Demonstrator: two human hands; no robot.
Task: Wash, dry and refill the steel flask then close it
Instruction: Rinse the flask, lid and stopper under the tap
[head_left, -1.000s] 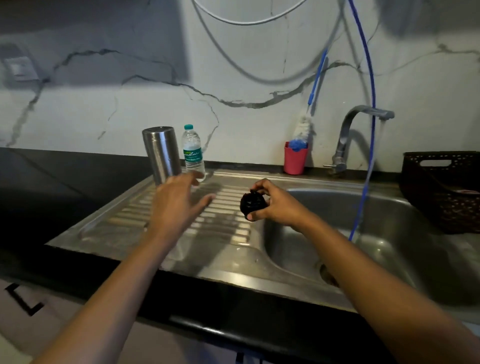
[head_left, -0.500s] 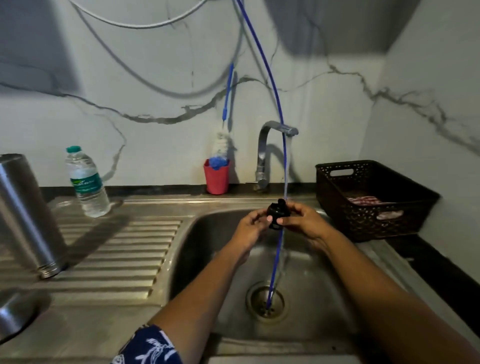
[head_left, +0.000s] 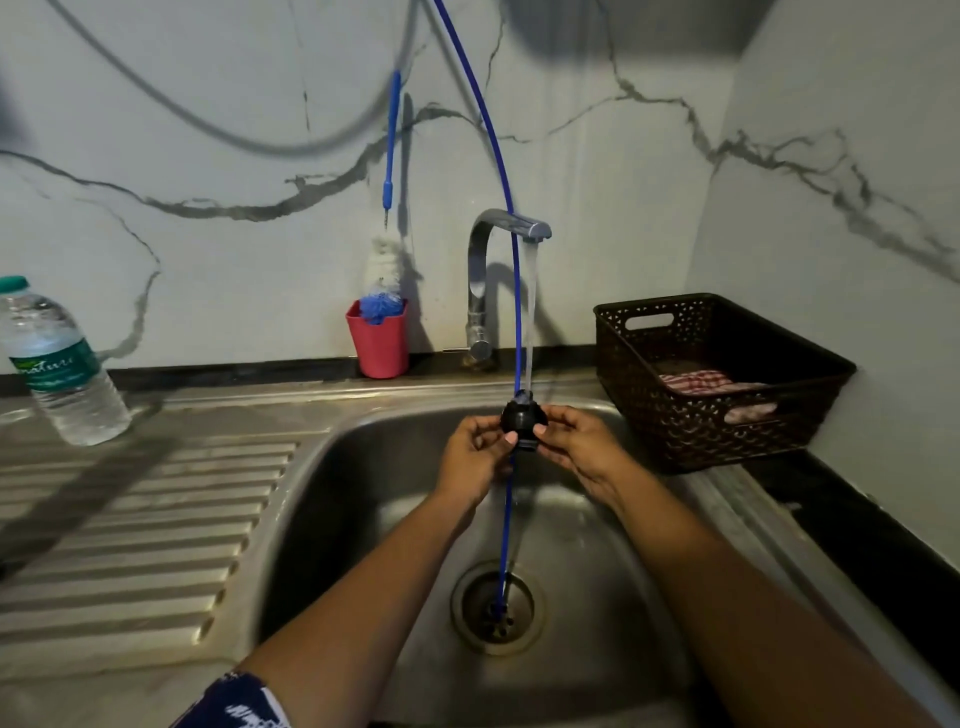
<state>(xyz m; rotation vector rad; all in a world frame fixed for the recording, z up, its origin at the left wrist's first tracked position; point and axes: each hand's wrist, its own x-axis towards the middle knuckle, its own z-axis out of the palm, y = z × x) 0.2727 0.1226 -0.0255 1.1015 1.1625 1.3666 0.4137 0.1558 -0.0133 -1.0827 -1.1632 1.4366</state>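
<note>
The black flask lid (head_left: 523, 422) is held over the sink basin (head_left: 363, 493), right under the stream of water running from the steel tap (head_left: 483, 270). My left hand (head_left: 475, 457) pinches the lid from the left and my right hand (head_left: 579, 447) pinches it from the right. The steel flask itself is out of view.
A plastic water bottle (head_left: 57, 364) stands on the ribbed drainboard (head_left: 135, 530) at the left. A red cup (head_left: 378, 340) holding a blue bottle brush sits by the tap. A thin blue tube (head_left: 511, 291) hangs down into the drain (head_left: 497, 605). A dark basket (head_left: 717, 379) with cloths stands right.
My left hand left the flask and joined the right on the lid. The lid moved from the drainboard edge to under the running tap, and the flask slid out of view.
</note>
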